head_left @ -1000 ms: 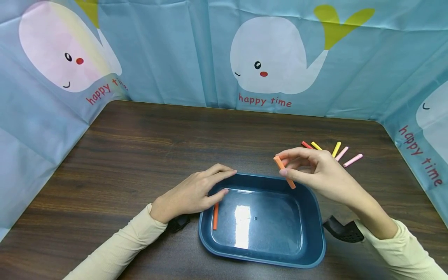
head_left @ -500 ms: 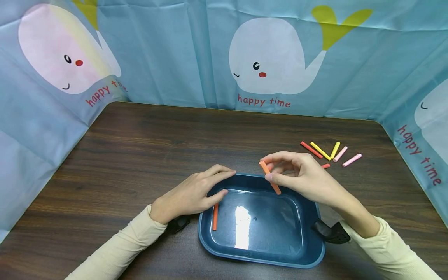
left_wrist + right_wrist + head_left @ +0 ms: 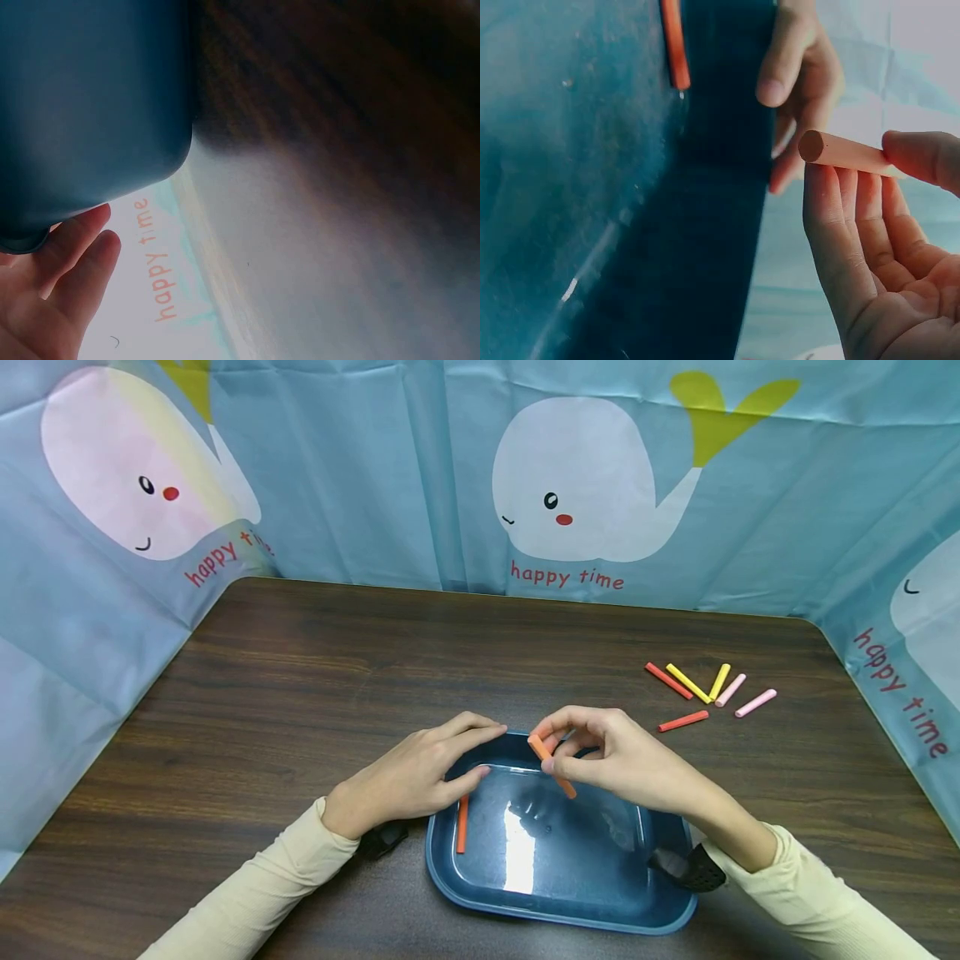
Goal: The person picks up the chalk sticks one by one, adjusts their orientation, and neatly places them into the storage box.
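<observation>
My right hand (image 3: pixel 611 752) pinches a light orange chalk stick (image 3: pixel 567 787) between thumb and fingertips, over the far side of a blue plastic tray (image 3: pixel 562 917). In the right wrist view the chalk's round end (image 3: pixel 811 147) points toward the tray. At the tray's far left corner, my left hand (image 3: pixel 420 772) holds the rim, its thumb on the inner side and its fingers outside. A darker orange chalk stick (image 3: pixel 461 827) lies in the tray along the left wall, its far end hidden under the left thumb. The left wrist view shows fingers (image 3: pixel 90 262) against the tray's outer wall.
On the dark wooden table (image 3: pixel 315 652), several chalk sticks lie back right: a red one (image 3: pixel 683 721) nearest the tray, then another red, yellow ones and pink ones (image 3: pixel 756 702). A blue curtain (image 3: pixel 360 477) with whale prints borders the table.
My right hand has carried the orange chalk stick leftward and nearer over the tray, uncovering the red chalk stick behind it. The left hand, the tray and the chalk inside have stayed put.
</observation>
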`<action>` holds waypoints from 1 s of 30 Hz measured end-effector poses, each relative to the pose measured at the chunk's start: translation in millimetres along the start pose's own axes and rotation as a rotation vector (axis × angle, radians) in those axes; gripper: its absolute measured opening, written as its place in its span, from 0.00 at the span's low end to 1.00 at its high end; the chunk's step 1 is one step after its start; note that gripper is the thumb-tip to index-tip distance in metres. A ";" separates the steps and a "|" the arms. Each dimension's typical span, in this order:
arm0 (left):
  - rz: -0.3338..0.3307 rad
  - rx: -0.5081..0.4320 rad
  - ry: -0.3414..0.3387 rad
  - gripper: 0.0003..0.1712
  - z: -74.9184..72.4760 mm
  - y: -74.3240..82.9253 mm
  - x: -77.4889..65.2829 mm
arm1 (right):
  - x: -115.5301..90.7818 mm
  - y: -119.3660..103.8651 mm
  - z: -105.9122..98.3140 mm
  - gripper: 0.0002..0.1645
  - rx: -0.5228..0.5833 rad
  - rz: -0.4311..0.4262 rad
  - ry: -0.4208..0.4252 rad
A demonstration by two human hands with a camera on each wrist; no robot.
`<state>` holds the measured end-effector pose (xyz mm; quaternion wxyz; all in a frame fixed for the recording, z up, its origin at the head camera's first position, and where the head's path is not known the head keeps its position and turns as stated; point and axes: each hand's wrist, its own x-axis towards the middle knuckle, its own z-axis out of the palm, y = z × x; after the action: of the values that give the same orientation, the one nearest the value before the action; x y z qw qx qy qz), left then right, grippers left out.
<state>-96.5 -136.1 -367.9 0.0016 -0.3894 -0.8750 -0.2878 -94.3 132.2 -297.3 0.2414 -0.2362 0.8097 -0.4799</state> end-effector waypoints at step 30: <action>-0.002 -0.009 -0.002 0.27 0.3 -0.7 -0.2 | 23.9 12.9 33.7 0.15 -0.123 0.091 -0.245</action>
<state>-96.7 -136.4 -368.6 -0.0010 -0.3889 -0.8740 -0.2914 -93.8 100.7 -327.0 0.3450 -0.2702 0.8120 -0.3855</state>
